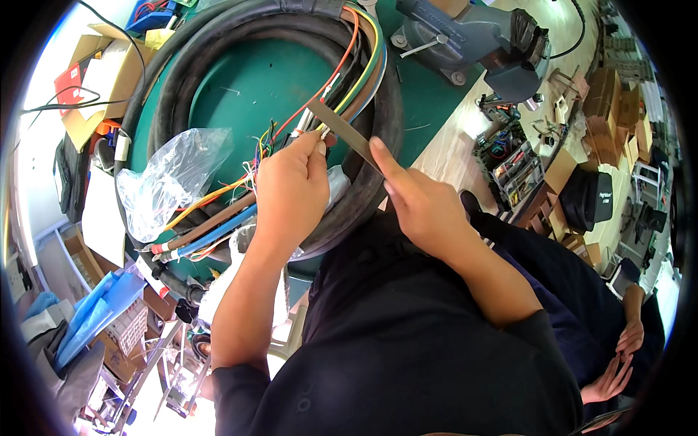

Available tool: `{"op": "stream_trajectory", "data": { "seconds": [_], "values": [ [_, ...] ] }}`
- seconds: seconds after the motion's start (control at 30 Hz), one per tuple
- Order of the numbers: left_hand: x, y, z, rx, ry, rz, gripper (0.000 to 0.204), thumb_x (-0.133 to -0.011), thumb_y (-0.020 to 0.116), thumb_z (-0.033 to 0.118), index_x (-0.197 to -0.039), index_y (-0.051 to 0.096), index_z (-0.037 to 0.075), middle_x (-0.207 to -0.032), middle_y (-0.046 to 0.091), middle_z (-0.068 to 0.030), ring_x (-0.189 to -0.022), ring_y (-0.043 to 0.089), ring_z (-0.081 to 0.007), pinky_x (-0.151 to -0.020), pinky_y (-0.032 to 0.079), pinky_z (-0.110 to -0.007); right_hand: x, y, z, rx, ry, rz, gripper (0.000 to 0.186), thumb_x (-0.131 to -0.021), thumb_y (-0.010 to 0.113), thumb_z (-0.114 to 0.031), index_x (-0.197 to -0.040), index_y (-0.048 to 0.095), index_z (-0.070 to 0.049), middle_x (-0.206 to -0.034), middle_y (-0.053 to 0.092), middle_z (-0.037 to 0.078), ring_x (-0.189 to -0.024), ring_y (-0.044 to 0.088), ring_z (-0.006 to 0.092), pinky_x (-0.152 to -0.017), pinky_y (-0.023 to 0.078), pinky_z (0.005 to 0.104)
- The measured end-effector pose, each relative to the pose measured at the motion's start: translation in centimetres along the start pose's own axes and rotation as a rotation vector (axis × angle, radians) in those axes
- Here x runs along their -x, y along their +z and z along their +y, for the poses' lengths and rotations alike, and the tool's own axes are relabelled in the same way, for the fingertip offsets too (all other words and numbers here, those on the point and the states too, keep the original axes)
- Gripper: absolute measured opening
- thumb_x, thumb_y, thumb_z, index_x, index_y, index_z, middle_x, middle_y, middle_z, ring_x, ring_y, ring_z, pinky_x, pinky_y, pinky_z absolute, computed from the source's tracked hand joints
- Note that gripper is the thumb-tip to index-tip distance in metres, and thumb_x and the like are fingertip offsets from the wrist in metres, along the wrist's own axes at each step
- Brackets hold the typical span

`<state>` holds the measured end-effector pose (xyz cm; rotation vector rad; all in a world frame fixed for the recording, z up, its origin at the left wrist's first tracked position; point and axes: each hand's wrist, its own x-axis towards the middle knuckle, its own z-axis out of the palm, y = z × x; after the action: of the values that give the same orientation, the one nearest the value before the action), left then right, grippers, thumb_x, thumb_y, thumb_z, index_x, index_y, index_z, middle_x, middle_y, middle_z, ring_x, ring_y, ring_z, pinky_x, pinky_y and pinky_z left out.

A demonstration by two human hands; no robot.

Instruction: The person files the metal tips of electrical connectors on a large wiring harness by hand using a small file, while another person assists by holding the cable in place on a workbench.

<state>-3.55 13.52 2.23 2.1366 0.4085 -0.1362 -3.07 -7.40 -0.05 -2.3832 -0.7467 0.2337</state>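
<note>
My right hand [422,207] grips a flat grey-brown metal bar that looks like a file [343,134], its index finger stretched along it. The bar's far end slants up and left, past the fingertips of my left hand [294,185]. Between left thumb and fingers I pinch a thin white wire end [324,133]; its tip is small and partly covered. Around the hands run loose red, yellow-green, brown and blue wires [372,62] from a thick black coiled cable [387,94]. Thin multicoloured wires [263,149] fan out left of my left hand.
The coil lies on a green table mat [240,87]. A clear plastic bag [174,174] rests on its left side. A grey bench vise [465,33] stands at the far right. Boxes [109,73] sit far left. Another person's hands [618,360] show at lower right.
</note>
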Motion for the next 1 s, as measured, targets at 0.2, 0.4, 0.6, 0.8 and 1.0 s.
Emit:
{"op": "stream_trajectory", "data": {
  "seconds": [0.2, 0.4, 0.6, 0.8, 1.0],
  "values": [
    [0.5, 0.7, 0.2, -0.152, 0.16, 0.084, 0.017, -0.1, 0.059, 0.012, -0.102, 0.073, 0.002, -0.058, 0.058, -0.0187, -0.052, 0.061, -0.0365, -0.056, 0.046, -0.043, 0.9, 0.4, 0.1, 0.004, 0.008, -0.022, 0.066, -0.099, 0.062, -0.014, -0.16, 0.038, -0.02, -0.072, 0.057, 0.011, -0.056, 0.06, 0.0342, -0.051, 0.05, 0.0463],
    [0.4, 0.4, 0.2, -0.084, 0.087, 0.048, 0.017, -0.1, 0.058, 0.011, -0.102, 0.073, 0.001, -0.058, 0.057, -0.0189, -0.051, 0.06, -0.0367, -0.056, 0.045, -0.042, -1.8, 0.3, -0.5, -0.061, -0.041, 0.062, 0.069, -0.097, 0.063, -0.013, -0.161, 0.037, -0.02, -0.07, 0.055, 0.01, -0.055, 0.06, 0.0328, -0.052, 0.051, 0.0453],
    [0.1, 0.1, 0.3, -0.019, -0.004, 0.009, 0.017, -0.1, 0.058, 0.009, -0.101, 0.073, 0.001, -0.059, 0.057, -0.0185, -0.049, 0.058, -0.0346, -0.053, 0.043, -0.042, 1.3, 0.8, 0.3, -0.013, 0.003, -0.001, 0.069, -0.098, 0.063, -0.014, -0.161, 0.036, -0.019, -0.072, 0.057, 0.011, -0.057, 0.062, 0.0334, -0.052, 0.051, 0.0449],
    [0.1, 0.1, 0.5, -0.086, 0.082, 0.039, 0.016, -0.099, 0.059, 0.009, -0.1, 0.072, 0.0, -0.059, 0.058, -0.0188, -0.05, 0.059, -0.0341, -0.052, 0.043, -0.042, -2.8, 0.4, -0.8, 0.02, -0.038, 0.02, 0.07, -0.094, 0.064, -0.012, -0.159, 0.04, -0.018, -0.07, 0.055, 0.01, -0.057, 0.063, 0.0332, -0.051, 0.052, 0.0442],
    [0.2, 0.2, 0.7, -0.129, 0.074, 0.064, 0.015, -0.098, 0.059, 0.008, -0.098, 0.072, 0.0, -0.061, 0.059, -0.0204, -0.052, 0.061, -0.0362, -0.054, 0.046, -0.043, 0.6, 0.1, 0.0, 0.041, -0.012, -0.03, 0.07, -0.093, 0.065, -0.013, -0.159, 0.04, -0.018, -0.071, 0.056, 0.011, -0.055, 0.062, 0.0329, -0.05, 0.051, 0.0443]
  ]
}}
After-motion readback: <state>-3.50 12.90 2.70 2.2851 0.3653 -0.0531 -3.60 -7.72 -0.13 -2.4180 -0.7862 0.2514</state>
